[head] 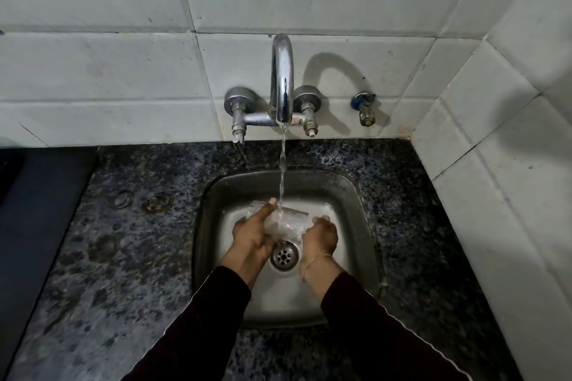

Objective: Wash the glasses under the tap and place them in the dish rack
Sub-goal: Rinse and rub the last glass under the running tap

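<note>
Glass (286, 221), clear, lying sideways under the tap's (282, 77) stream.
Left hand (252, 230) and right hand (320, 235) each grip it over the steel sink (356, 195); speckled worktop (130, 241) around.

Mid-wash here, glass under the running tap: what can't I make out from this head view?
- Dish rack: none visible, so it must lie beyond the frame edges.
- Glass: transparent, blurred by the water stream; cleanliness and the number of glasses unclear.
- Right hand fingers: behind the glass, grip uncertain.
- Left hand: thumb over the glass, other fingers hidden.
</note>
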